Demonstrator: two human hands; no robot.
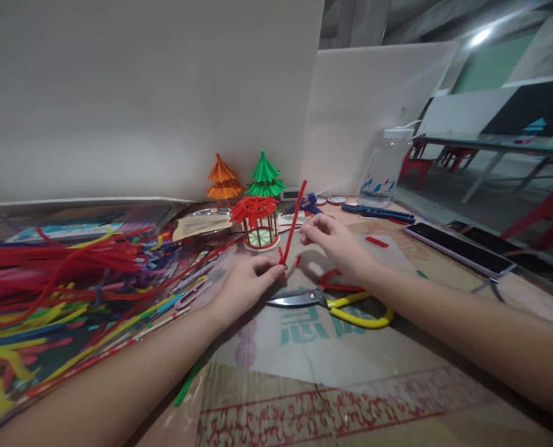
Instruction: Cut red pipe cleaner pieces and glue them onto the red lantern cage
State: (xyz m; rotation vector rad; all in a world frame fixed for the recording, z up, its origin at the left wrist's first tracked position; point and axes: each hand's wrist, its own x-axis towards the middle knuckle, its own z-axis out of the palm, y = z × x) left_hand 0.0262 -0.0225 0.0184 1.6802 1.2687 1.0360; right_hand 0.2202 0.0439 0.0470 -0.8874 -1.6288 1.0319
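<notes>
Between the thumb and fingers of my left hand [246, 282] is a red pipe cleaner [295, 220], its long end slanting up and a short bent end beside it. My right hand [327, 239] hovers just right of that pipe cleaner, fingers loosely curved, holding nothing and apart from it. Below the hands lie scissors [362, 318] with yellow handles, blades pointing left. Red offcuts [377, 241] are scattered around the right hand. Right behind the left hand stands a small pavilion [261, 226] with a red fringed roof, brown posts and a pale green base.
A heap of coloured pipe cleaners [48, 292] fills the left side. Behind are an orange pavilion [220, 180], a green pavilion [263, 177] and a blue glue gun [308, 202]. A clear bottle [379, 171], dark blue pliers [376, 213] and a phone [457, 248] lie to the right.
</notes>
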